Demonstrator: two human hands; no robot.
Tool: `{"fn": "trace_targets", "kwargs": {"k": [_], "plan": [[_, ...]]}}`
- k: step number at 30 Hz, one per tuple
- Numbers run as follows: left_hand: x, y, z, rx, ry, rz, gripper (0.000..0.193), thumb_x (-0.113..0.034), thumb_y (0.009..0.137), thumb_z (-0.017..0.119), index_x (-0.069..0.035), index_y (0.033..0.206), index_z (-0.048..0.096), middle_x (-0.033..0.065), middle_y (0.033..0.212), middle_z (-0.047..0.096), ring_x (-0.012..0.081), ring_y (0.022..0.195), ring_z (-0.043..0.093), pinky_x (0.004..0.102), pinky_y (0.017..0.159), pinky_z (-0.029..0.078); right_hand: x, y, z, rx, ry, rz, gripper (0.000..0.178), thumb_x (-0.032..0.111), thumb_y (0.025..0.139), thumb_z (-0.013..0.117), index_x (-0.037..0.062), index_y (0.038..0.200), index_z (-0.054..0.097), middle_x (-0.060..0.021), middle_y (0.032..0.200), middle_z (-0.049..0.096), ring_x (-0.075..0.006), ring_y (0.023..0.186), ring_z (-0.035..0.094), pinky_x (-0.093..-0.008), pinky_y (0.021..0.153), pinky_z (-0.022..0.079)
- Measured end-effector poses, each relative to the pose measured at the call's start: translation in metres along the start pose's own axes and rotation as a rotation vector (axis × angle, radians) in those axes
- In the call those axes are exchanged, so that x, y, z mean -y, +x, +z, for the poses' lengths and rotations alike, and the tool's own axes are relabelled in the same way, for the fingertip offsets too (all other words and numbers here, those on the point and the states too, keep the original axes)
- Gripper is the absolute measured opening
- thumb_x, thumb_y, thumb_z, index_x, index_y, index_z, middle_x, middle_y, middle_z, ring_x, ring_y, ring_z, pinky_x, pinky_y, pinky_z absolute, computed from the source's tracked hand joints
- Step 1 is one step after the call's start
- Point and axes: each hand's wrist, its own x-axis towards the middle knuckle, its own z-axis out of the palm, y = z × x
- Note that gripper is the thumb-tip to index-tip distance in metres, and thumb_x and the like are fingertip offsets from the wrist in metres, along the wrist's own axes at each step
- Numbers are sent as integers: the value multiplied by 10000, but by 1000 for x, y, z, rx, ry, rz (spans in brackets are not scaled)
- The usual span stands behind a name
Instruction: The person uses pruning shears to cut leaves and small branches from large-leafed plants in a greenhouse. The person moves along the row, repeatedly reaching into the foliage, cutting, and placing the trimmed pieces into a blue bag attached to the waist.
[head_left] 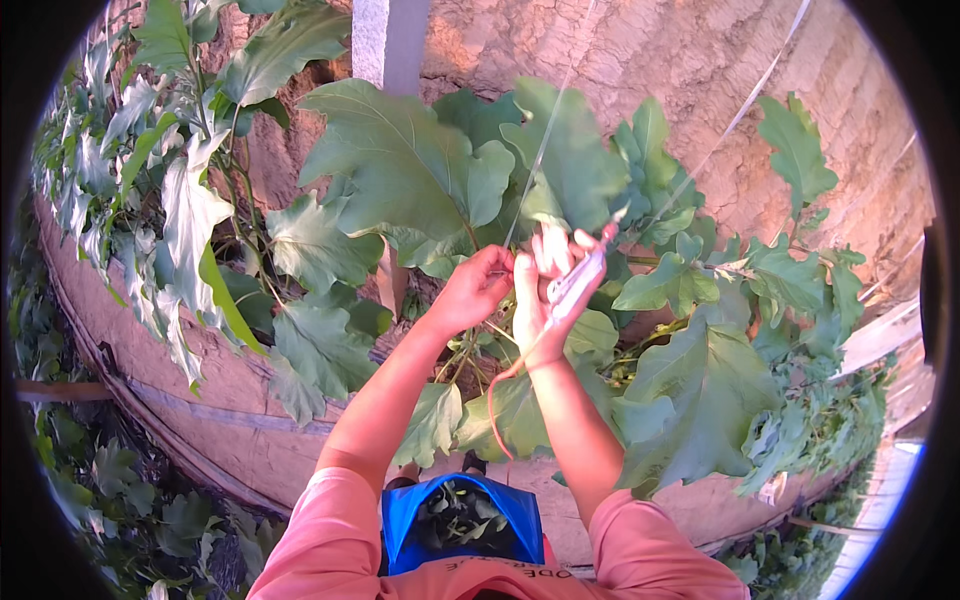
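Note:
My left hand [474, 296] is closed in a pinch among the leaves of a broad-leaved plant, which looks like an eggplant. A thin white string [548, 140] runs down from above to its fingertips; what they pinch is hidden. Right beside it, palm turned up, my right hand [545, 325] holds a slim pale-handled tool [577, 282] with a reddish end pointing up and right. Its kind is unclear. From it an orange cord [491, 400] hangs toward my waist. Large lobed leaves [405, 160] rise just behind both hands.
A blue pouch [400, 525] with cut leaves in it hangs open at my waist. A grey post [390, 45] stands behind the plant. More leafy plants [165, 210] crowd the left, others [790, 280] the right. Another white string [745, 105] slants across dry soil [640, 40].

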Motion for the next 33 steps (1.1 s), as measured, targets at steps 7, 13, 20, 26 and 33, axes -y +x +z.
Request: {"fn": "trace_targets", "kwargs": {"k": [7,13,20,26,33], "plan": [[-3,-46,-7,-32,391,279,572,-94,888,676,-64,1414,452,141,1275,568,247,1163,572,389,1052,445,34,-120,-46,423,-2,-195,518,-8,891,692,114,1272,363,-346,1358,558,-450,1333,523,-531,1099,406],[58,-16,-69,205,-513,321,544,-188,816,790,-147,1301,547,120,1306,532,233,1101,589,356,936,492,47,-180,-79,709,-16,137,578,-2,917,683,83,1342,301,-346,1355,545,-431,1216,610,-530,1058,443],[-18,-9,-50,-407,-645,69,551,99,858,559,-97,1370,504,114,1354,589,241,1267,567,319,1009,431,29,-184,-88,472,-110,267,598,54,950,666,86,1385,257,-322,1409,500,-406,1228,604,-487,1033,448],[43,-41,-41,-637,-259,-140,423,140,828,496,-62,1187,590,70,1240,660,160,1183,586,309,988,456,23,-164,-86,306,-28,522,725,24,913,700,83,1483,256,-261,1395,522,-356,1236,596,-498,1055,417],[67,-65,-33,-272,524,-155,430,137,791,535,-10,1194,565,105,1260,621,266,1219,603,348,1029,478,-12,-122,-70,361,194,690,921,-25,783,818,62,1531,288,-67,1097,585,-114,889,585,-260,780,513]]}}
